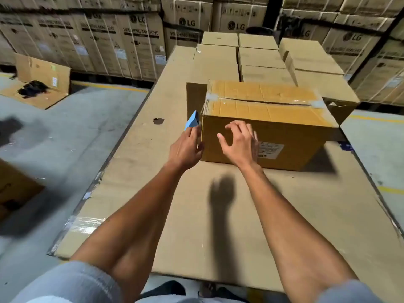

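A taped brown cardboard box [269, 119] with a white label on its near face stands on a cardboard-covered table [196, 215]. My left hand [185, 149] is at the box's near left corner and grips a small blue tool [192, 121] that points up beside the box's left side. My right hand [240, 143] hovers at the near face of the box, fingers spread and slightly bent, holding nothing. Clear tape runs along the box's top seam.
Several smaller plain cartons [260, 57] are stacked at the table's far end. Tall washing machine cartons [122, 42] line the back wall. An open flattened carton [41, 82] lies on the concrete floor to the left. Yellow floor lines run on both sides.
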